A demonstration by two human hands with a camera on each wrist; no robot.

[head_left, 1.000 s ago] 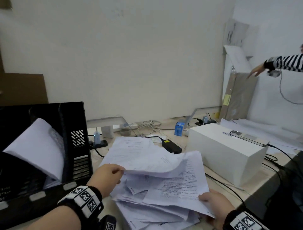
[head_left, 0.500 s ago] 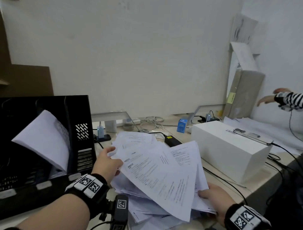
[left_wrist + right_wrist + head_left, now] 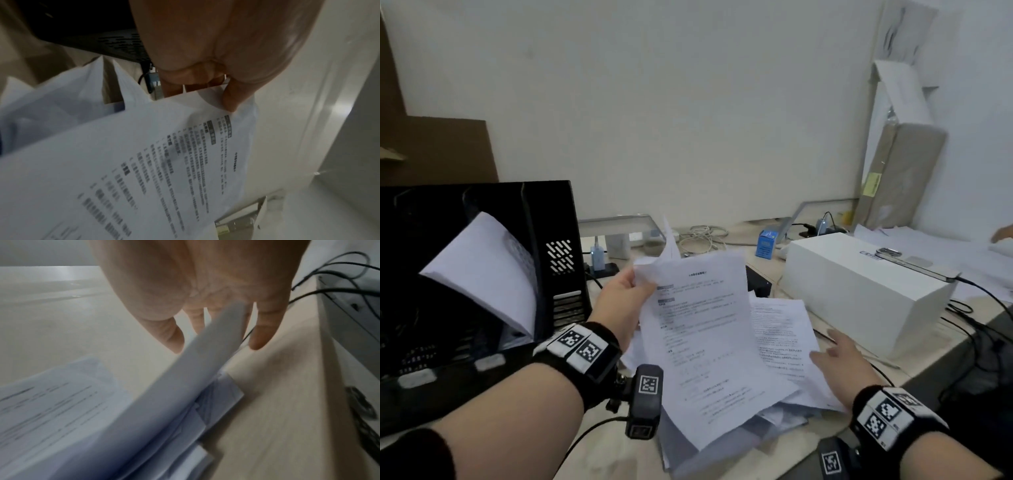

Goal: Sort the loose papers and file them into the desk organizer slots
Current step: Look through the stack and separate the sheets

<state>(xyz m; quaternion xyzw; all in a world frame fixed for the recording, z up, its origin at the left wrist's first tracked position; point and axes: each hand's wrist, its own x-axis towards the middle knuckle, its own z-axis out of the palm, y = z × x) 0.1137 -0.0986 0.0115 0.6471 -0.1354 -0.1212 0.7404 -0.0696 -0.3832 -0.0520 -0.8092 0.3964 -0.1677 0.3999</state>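
My left hand [image 3: 627, 291] pinches the top corner of a printed sheet [image 3: 702, 339], held tilted above the loose paper pile [image 3: 784, 335] on the desk. In the left wrist view the thumb [image 3: 232, 99] presses that printed sheet [image 3: 144, 170] against the fingers. My right hand [image 3: 842, 359] hovers with straight fingers over the pile's right edge, holding nothing; in the right wrist view the fingers [image 3: 261, 334] spread above the paper pile [image 3: 102, 418]. The black desk organizer [image 3: 558, 240] stands at the left, with a bent white sheet [image 3: 486, 270] in one slot.
A white box [image 3: 859, 294] with a flat device on top stands right of the pile. Cables [image 3: 702, 236], a small blue box [image 3: 766, 243] and a black power brick lie behind. More sheets and another person's hand [image 3: 1001, 234] are at the far right.
My left hand has lifted the printed sheet up off the pile and tilted it upright. My right hand let go of the pile's edge and now has straight fingers.
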